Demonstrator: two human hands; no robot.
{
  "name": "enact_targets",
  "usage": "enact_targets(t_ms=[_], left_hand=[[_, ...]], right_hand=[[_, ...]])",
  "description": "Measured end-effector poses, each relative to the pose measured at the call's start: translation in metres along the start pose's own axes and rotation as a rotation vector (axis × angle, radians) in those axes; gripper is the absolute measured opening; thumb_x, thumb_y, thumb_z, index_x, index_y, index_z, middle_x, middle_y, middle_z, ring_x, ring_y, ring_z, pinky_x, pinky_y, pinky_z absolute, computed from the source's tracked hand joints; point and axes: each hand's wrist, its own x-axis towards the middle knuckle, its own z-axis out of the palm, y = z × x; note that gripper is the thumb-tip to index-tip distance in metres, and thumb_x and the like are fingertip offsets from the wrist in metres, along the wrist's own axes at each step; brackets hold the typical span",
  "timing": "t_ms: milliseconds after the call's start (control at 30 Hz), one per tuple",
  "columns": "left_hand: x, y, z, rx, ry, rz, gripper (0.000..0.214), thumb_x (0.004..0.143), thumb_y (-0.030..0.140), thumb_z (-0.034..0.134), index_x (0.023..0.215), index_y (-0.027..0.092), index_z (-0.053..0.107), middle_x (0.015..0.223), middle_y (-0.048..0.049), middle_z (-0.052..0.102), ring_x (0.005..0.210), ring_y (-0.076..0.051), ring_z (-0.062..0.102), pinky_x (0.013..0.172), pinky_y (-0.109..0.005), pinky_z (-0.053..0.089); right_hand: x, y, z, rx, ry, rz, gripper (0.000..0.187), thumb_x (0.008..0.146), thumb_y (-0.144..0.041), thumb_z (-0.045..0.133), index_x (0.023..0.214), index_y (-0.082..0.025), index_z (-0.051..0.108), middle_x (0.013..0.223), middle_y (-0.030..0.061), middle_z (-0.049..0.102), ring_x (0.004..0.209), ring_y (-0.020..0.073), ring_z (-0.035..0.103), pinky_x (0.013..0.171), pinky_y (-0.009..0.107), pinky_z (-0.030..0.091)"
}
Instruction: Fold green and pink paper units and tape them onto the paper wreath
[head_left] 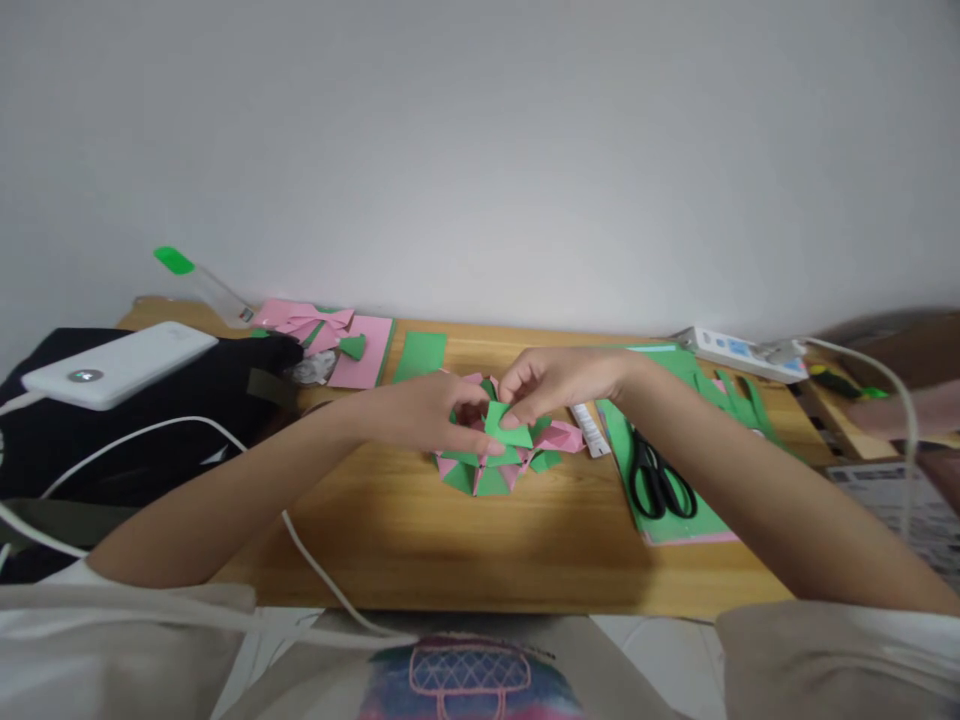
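Both hands meet over the middle of the wooden table, around a small green paper piece [513, 432]. My left hand [442, 415] pinches its left side between thumb and fingers. From the right, my right hand [544, 385] grips its upper edge with closed fingers. Just beneath and around the hands lies a pink and green folded paper craft [491, 480], its panels fanned out toward me. The hands cover much of its upper part. A pink folded paper piece [561, 437] sticks out on its right side.
Black-handled scissors [660, 485] lie on green paper sheets [705, 510] at right. A power strip [739, 350] stands behind them. Pink paper [361, 360] and a green sheet [420, 355] lie at the back left. A white power bank [124, 362] rests on a black bag [225, 400], its cable trailing forward.
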Motion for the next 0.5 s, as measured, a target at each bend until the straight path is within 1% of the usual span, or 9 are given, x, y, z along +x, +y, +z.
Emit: enact_targets(t_ms=[133,167,233,300,367,433,500], left_hand=[[-0.006,0.005,0.004,-0.077,-0.061,-0.101,0.034,0.076,0.046,0.066,0.093,0.017,0.061,0.08,-0.0007,0.061,0.056,-0.012,0.058,0.051,-0.024,0.043],[-0.008,0.008,0.005,-0.069,-0.06,-0.115,0.035,0.075,0.045,0.066,0.096,0.018,0.062,0.08,-0.0007,0.062,0.056,-0.013,0.058,0.05,-0.023,0.043],[-0.009,0.013,0.007,0.008,-0.015,-0.119,0.037,0.072,0.042,0.071,0.099,0.018,0.064,0.077,-0.001,0.062,0.057,-0.014,0.057,0.051,-0.024,0.04],[-0.01,0.017,0.01,0.092,0.042,-0.089,0.035,0.07,0.039,0.073,0.097,0.017,0.066,0.075,-0.0016,0.063,0.058,-0.014,0.054,0.053,-0.024,0.038],[-0.009,0.019,0.012,0.118,0.079,-0.058,0.025,0.074,0.035,0.068,0.089,0.015,0.066,0.069,-0.0012,0.063,0.059,-0.014,0.053,0.055,-0.025,0.038],[-0.008,0.018,0.011,0.102,0.12,-0.043,0.02,0.076,0.034,0.064,0.083,0.015,0.065,0.068,-0.0008,0.063,0.061,-0.013,0.053,0.056,-0.025,0.037],[-0.006,0.014,0.008,0.014,0.151,-0.048,0.023,0.073,0.034,0.067,0.085,0.014,0.065,0.073,-0.001,0.063,0.064,-0.013,0.052,0.057,-0.024,0.037]], right_hand=[[0.003,-0.002,0.007,-0.004,0.002,-0.032,0.026,0.073,-0.033,0.073,0.06,-0.014,0.061,0.052,-0.0057,0.052,0.051,0.0055,0.043,0.05,0.021,0.036],[0.003,-0.002,0.009,0.005,0.0,-0.038,0.028,0.073,-0.035,0.074,0.059,-0.014,0.061,0.052,-0.0056,0.052,0.051,0.0056,0.043,0.05,0.021,0.036],[0.004,-0.002,0.011,0.011,-0.007,-0.04,0.031,0.072,-0.039,0.074,0.06,-0.014,0.061,0.052,-0.0049,0.053,0.051,0.0062,0.045,0.05,0.022,0.037],[0.005,-0.002,0.013,-0.009,0.006,-0.04,0.031,0.072,-0.039,0.074,0.06,-0.014,0.061,0.053,-0.0046,0.054,0.051,0.0063,0.046,0.05,0.022,0.036],[0.005,-0.003,0.013,-0.027,0.043,-0.049,0.029,0.073,-0.037,0.073,0.061,-0.014,0.061,0.053,-0.005,0.054,0.051,0.0059,0.045,0.05,0.021,0.035],[0.004,-0.006,0.012,-0.017,0.079,-0.053,0.027,0.075,-0.036,0.071,0.063,-0.014,0.062,0.053,-0.0053,0.054,0.051,0.0058,0.045,0.051,0.021,0.035],[0.001,-0.009,0.009,-0.004,0.074,-0.045,0.025,0.076,-0.035,0.07,0.065,-0.014,0.063,0.055,-0.0047,0.056,0.052,0.0059,0.046,0.051,0.021,0.035]])
